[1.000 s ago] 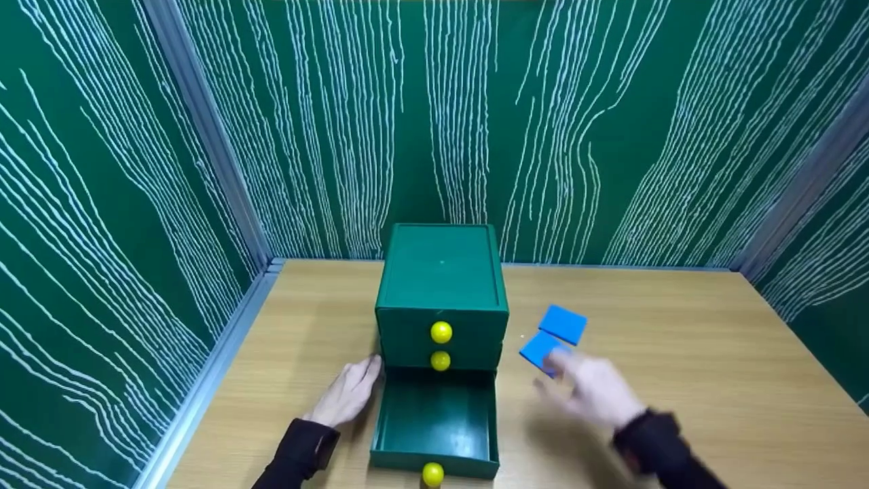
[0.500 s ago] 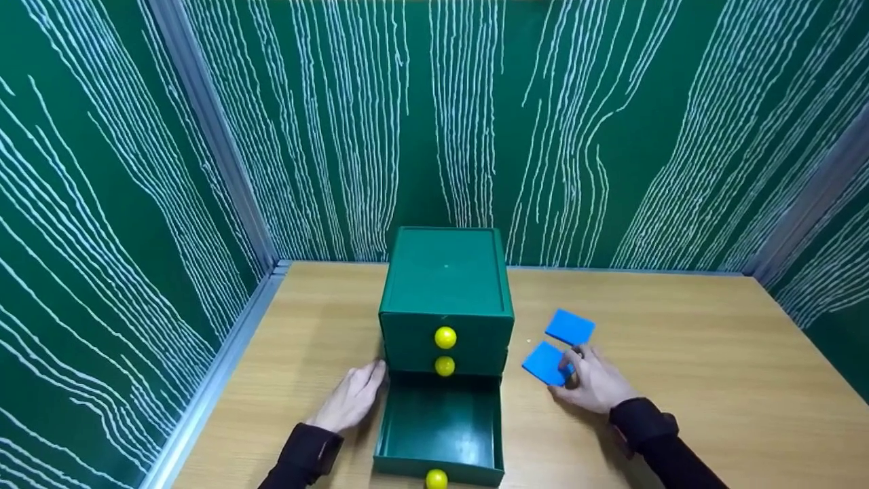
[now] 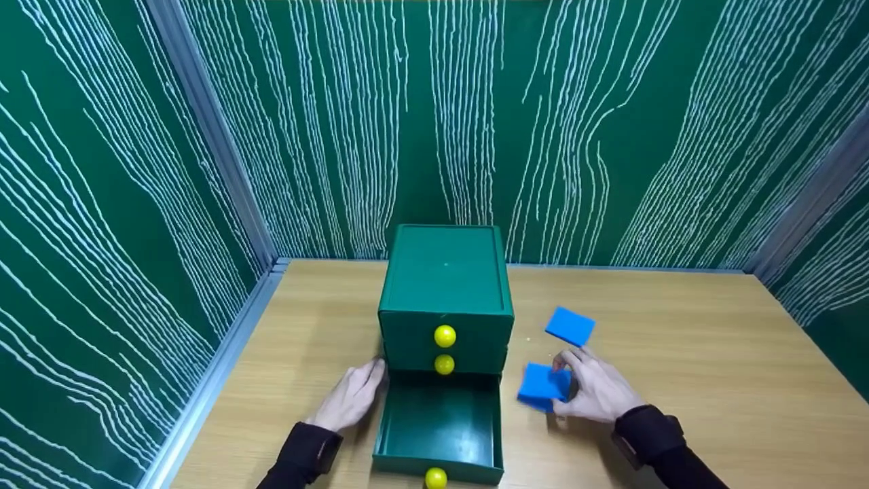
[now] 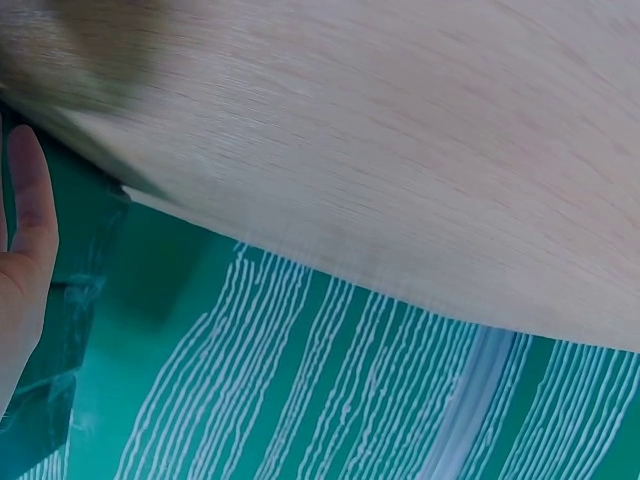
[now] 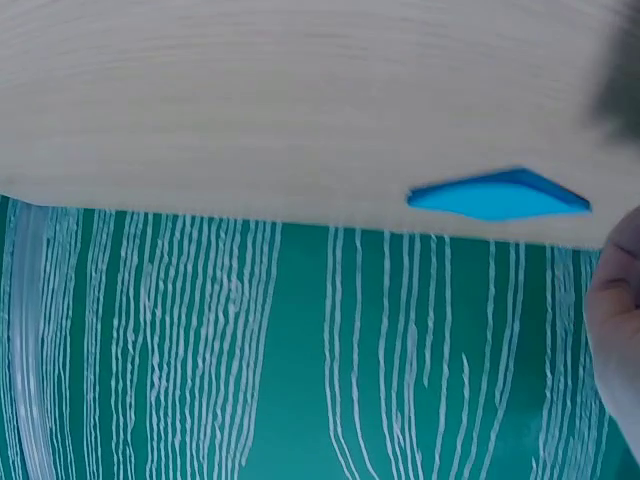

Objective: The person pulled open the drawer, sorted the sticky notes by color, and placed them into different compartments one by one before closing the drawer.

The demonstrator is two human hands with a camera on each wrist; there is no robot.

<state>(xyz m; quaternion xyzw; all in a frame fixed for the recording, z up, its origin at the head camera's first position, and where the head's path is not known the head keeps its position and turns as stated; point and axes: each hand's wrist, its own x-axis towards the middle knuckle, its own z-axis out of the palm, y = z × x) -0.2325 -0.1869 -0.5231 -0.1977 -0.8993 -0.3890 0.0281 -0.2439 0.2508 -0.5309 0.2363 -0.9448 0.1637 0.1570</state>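
A green cabinet point(image 3: 445, 272) with three drawers and yellow ball knobs stands on the table; its bottom drawer point(image 3: 438, 424) is pulled out and has nothing in it. My left hand point(image 3: 349, 395) rests against the cabinet's left side, fingers fairly straight; in the left wrist view its fingers point(image 4: 32, 195) lie along the green side. To the right of the drawer, my right hand point(image 3: 594, 387) pinches a flat blue square point(image 3: 543, 384) by its right edge, tilted and apparently raised off the table. A second blue square point(image 3: 570, 326) lies flat just behind that hand.
The wooden table point(image 3: 713, 367) reaches back to a green wall point(image 3: 631, 156) with wavy white lines. A metal frame post point(image 3: 210, 136) and rail border the left side. The drawer front, with its yellow knob point(image 3: 436, 478), juts toward me.
My right hand came to the nearer blue square, took its edge, and has shifted and tilted it toward me. The left hand stays against the cabinet.
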